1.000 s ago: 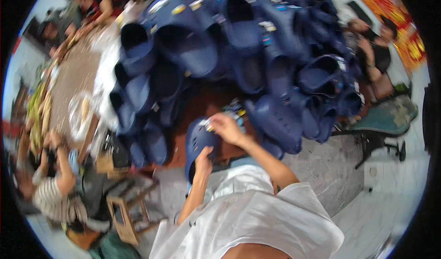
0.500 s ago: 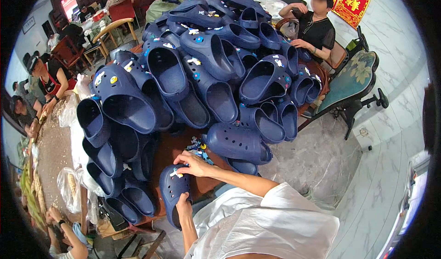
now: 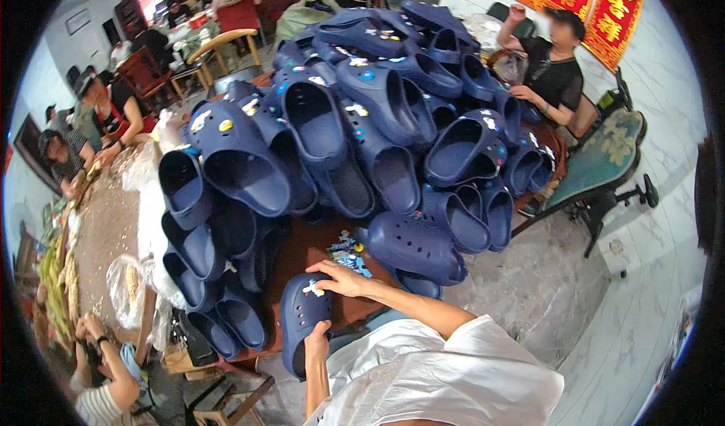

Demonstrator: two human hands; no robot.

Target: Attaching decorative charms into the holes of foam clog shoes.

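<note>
A navy blue clog is held toe-up above the table's near edge. My left hand grips its side, thumb over the rim of the foot opening and other fingers hidden. A small white and yellow shoe charm sits on the holed toe. Bent over that charm, my right hand has its thumb and fingertips on it and the toe top. Just beyond my right hand lies a small pile of loose charms, blue, white and yellow.
A tall heap of navy clogs, several with charms, covers the brown table. Someone in black sits beyond it. At left stands another table with people around it. A green office chair is at right.
The view has shifted, so everything sits further right and slightly lower. My right hand's fingers have flattened somewhat over the charm; my left hand keeps its grip on the clog.
</note>
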